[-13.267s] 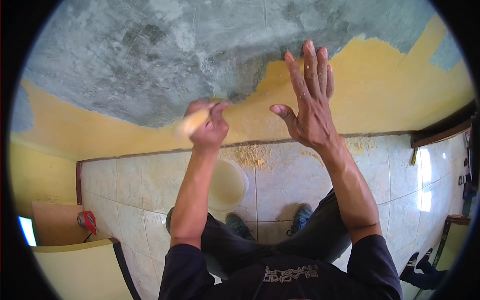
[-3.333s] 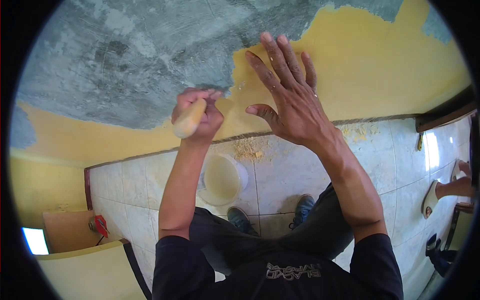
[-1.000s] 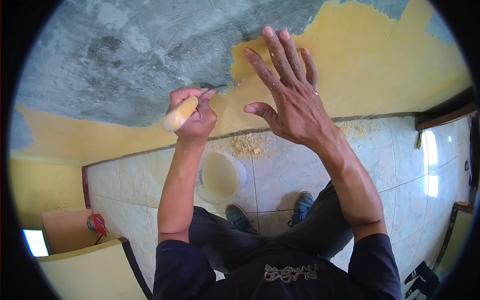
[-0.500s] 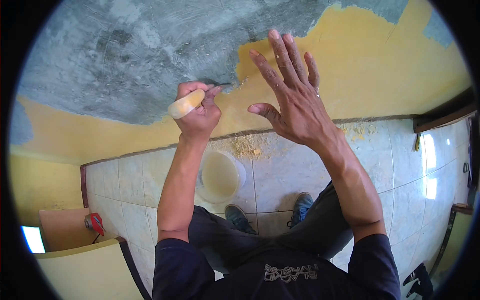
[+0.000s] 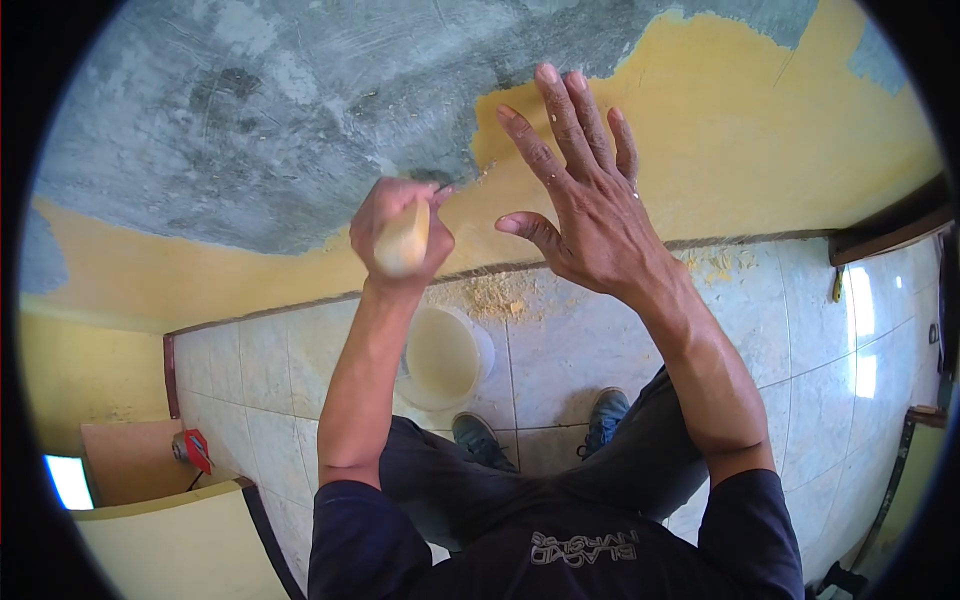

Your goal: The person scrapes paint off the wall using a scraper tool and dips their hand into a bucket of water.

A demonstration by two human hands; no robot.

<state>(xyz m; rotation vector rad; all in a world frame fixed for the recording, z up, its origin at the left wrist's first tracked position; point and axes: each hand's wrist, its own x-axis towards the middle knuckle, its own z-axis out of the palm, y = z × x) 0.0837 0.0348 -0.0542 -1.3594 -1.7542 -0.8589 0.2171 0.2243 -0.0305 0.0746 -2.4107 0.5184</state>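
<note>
My left hand [image 5: 376,222], blurred by motion, is closed round the pale handle of a scraper [image 5: 405,243]. The scraper's blade is mostly hidden, with its tip near the ragged edge between the yellow paint [image 5: 690,130] and the bare grey wall [image 5: 310,110]. To its right, my right hand [image 5: 600,215] lies flat against the yellow paint, fingers spread, holding nothing. Dust and small flakes stick to its fingers.
A whitish bucket [image 5: 484,355] stands on the tiled floor below my left hand. Yellow paint chips [image 5: 500,300] lie along the foot of the wall. A red and grey object [image 5: 192,450] is at the lower left, and a dark wooden frame [image 5: 890,232] is at the right.
My left hand has turned at the wrist, and the scraper's handle has swung downward to point more toward me. My right hand stays in the same place on the wall.
</note>
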